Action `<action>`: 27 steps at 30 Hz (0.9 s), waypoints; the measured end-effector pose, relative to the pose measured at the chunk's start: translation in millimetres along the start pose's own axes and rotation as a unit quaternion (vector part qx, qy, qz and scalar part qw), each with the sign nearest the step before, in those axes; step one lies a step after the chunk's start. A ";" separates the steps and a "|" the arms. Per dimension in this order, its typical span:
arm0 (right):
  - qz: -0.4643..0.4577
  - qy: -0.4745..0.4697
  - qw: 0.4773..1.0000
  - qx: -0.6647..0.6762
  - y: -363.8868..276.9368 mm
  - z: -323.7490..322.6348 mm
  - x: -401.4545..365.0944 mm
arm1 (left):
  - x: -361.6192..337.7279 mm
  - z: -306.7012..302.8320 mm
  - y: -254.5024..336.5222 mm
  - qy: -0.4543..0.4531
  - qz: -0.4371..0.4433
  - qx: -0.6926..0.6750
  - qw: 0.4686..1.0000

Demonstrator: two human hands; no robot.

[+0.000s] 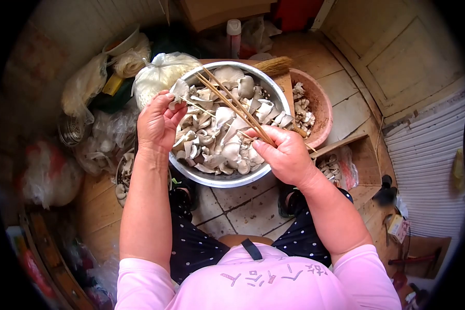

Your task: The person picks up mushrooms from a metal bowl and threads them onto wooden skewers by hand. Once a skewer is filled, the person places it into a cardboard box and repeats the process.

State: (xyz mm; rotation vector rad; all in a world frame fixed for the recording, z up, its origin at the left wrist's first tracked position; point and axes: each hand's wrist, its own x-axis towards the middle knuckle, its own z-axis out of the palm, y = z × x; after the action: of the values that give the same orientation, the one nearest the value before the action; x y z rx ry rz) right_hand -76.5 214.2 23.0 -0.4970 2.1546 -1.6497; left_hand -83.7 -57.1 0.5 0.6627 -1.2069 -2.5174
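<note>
A large metal basin full of torn grey oyster mushrooms sits in front of me, between my knees. At its left rim my left hand is closed, pinching an oyster mushroom piece between thumb and fingers. My right hand, over the basin's right side, is wrapped round several bamboo skewers, which point up and left across the mushrooms. One thinner skewer reaches from the right hand toward the mushroom piece; whether its tip has pierced the piece, I cannot make out.
A pink tub with mushroom scraps stands right of the basin, near a straw brush. Behind left sits a tied plastic bag. A wooden box is at right, a spray can at the back. Plastic bags crowd the left.
</note>
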 end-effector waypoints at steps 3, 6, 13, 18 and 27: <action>0.014 -0.001 1.000 -0.012 -2.2 -3.7 0.1 | 1.8 -2.6 1.7 -0.018 -0.003 0.013 1.000; 0.036 -0.018 0.999 -0.009 1.2 -11.4 -0.7 | 2.6 -7.4 5.5 -0.057 -0.019 0.032 0.998; 0.023 -0.014 0.999 0.019 0.4 -17.5 -1.2 | -1.7 -2.9 6.1 -0.087 -0.064 0.072 0.992; 0.003 0.023 1.000 0.014 6.3 -8.6 -4.1 | -7.8 4.6 2.5 -0.077 -0.085 0.058 0.992; 0.003 0.043 0.999 0.012 5.8 1.4 -0.9 | -28.7 30.7 -26.5 -0.069 -0.117 0.084 0.987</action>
State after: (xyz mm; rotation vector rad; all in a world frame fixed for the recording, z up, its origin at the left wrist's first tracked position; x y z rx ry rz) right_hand -75.2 214.9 17.2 -0.4198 2.1921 -1.7222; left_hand -76.0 -8.3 4.7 0.7169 -1.4829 -2.7117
